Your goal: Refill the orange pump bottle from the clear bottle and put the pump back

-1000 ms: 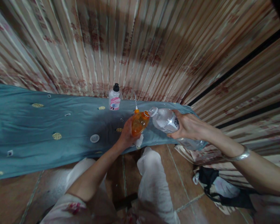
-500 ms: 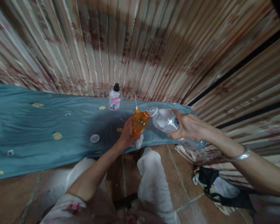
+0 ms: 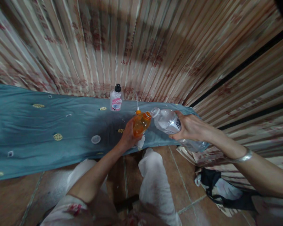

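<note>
My left hand (image 3: pixel 126 136) grips a small orange bottle (image 3: pixel 140 123), tilted with its open mouth toward the right. My right hand (image 3: pixel 191 127) holds a large clear plastic bottle (image 3: pixel 168 121) tipped on its side, its neck touching the orange bottle's mouth. Both bottles hang above the near edge of a blue-grey cloth (image 3: pixel 37 131). A white rag (image 3: pixel 140 143) shows just under my left hand. A round clear cap (image 3: pixel 95 139) lies on the cloth to the left.
A white bottle with a pink label and black cap (image 3: pixel 115 99) stands at the back of the cloth, against striped curtains (image 3: pixel 141 47). A black and white bag (image 3: pixel 221 188) lies on the tiled floor at the right. My white-clad knees are below.
</note>
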Demonstrator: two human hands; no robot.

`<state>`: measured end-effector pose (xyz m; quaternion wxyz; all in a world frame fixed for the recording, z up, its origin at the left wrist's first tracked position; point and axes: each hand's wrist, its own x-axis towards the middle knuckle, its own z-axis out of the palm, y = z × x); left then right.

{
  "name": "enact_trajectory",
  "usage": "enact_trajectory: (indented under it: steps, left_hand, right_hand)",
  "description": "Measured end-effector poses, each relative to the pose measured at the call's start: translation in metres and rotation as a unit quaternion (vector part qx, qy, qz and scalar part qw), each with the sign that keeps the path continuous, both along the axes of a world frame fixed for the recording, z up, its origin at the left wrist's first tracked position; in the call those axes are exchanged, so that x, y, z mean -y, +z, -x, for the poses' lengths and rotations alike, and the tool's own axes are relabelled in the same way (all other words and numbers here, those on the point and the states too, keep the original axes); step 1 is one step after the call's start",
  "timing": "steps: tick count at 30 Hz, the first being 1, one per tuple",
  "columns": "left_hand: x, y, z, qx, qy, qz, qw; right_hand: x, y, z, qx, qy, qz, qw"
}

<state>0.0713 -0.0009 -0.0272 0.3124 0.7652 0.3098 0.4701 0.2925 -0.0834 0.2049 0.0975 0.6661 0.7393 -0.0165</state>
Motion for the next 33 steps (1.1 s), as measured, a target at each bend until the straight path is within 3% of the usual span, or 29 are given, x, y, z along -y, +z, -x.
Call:
enact_trajectory:
  steps: [33]
  left_hand:
    - [-0.0008,-0.0012,-0.0008,0.024,-0.013,0.005,1.0]
  right_hand:
    - [-0.0001,0.0016,0.0017,0.014,-0.016,0.01,1.0]
